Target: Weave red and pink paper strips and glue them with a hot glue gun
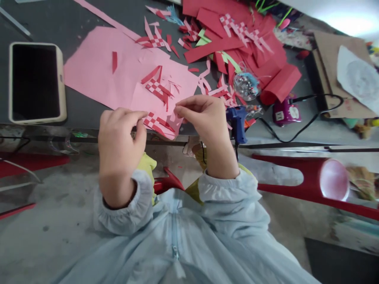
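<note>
My left hand (120, 148) and my right hand (204, 118) hover over the table's near edge, both with fingers pinched. Between them lies a small woven piece of red and pink paper strips (156, 123). My left fingertips pinch its left side; my right fingertips pinch a pink strip at its upper right. It rests on a pink paper sheet (118, 75). A second woven piece (156, 87) lies on that sheet just beyond.
A phone (35, 82) in a cream case lies at the left. Red paper scraps and sheets (237, 35) cover the back right. A blue glue gun (237, 123), a purple device (286, 111) with a black cable, a bag of googly eyes (246, 86) and cardboard (331, 63) sit right.
</note>
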Demonstrator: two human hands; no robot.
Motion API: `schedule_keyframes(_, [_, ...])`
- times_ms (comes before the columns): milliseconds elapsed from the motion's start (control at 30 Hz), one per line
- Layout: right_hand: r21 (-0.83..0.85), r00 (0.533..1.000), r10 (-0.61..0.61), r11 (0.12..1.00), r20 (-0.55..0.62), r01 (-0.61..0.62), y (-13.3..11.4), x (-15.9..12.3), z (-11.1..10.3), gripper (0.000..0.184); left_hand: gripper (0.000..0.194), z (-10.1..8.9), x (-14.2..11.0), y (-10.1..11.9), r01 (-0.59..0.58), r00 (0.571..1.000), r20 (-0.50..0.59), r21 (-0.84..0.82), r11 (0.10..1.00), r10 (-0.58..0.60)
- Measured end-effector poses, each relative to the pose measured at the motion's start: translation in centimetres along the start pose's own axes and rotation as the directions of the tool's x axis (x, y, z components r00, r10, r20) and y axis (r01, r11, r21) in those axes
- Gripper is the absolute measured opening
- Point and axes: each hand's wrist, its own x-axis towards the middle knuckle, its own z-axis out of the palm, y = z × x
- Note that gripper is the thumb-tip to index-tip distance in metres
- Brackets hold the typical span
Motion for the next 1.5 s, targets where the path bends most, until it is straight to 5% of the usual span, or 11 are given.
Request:
schedule_keyframes(433, [0.034,0.952,0.087,0.996,-0.295,-0.081,0.4,-2.9,3.7,0.008,0.036,-0.2,-0.5,-0.3,-0.126,0.975,0.184,0.013,0.992,0.121])
schedule_keyframes(667, [-0.237,0.889,-0.096,0.971,-0.448,-0.015,0.6,-3.5,5.5,0.012,0.036,-0.4,-0.8,-0.3,-0.141,0.957,0.268,0.080,0.987,0.115])
schedule_keyframes(1500, [-0.511,0.822,-0.248,0.857,-0.513,-0.060,1.4,-4.5,7.0,0.014,0.031,0.2,-1.9,-0.3,-0.193,0.952,0.249,0.044,0.980,0.176])
